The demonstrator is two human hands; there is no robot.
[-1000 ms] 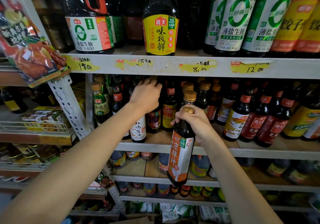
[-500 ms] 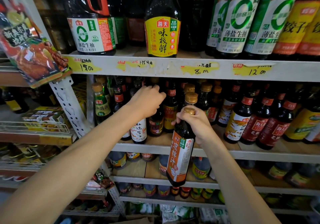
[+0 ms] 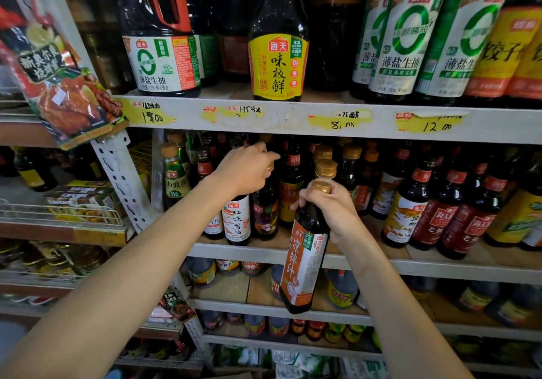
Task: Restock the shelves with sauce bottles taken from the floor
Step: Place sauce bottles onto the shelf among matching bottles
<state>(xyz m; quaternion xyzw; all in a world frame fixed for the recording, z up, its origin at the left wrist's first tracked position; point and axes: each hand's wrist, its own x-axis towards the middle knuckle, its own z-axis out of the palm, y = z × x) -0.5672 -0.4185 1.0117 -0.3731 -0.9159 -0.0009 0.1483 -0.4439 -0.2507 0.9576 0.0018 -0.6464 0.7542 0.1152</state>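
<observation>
Two hands up at the middle shelf [image 3: 410, 264]. Far left, a snack bag [image 3: 58, 64] hangs off the upright. Your left hand [image 3: 249, 170] is in the front row w/ fingers curled over the gold cap of a purple-label bottle [image 3: 265, 211] standing on the shelf. Just right, your right hand [image 3: 331, 205] grips the orange-label bottle [image 3: 302, 261] by the neck. It hangs tilted in front of the shelf edge, not on the board. Red-label bottles [image 3: 440, 223] stand further right.
</observation>
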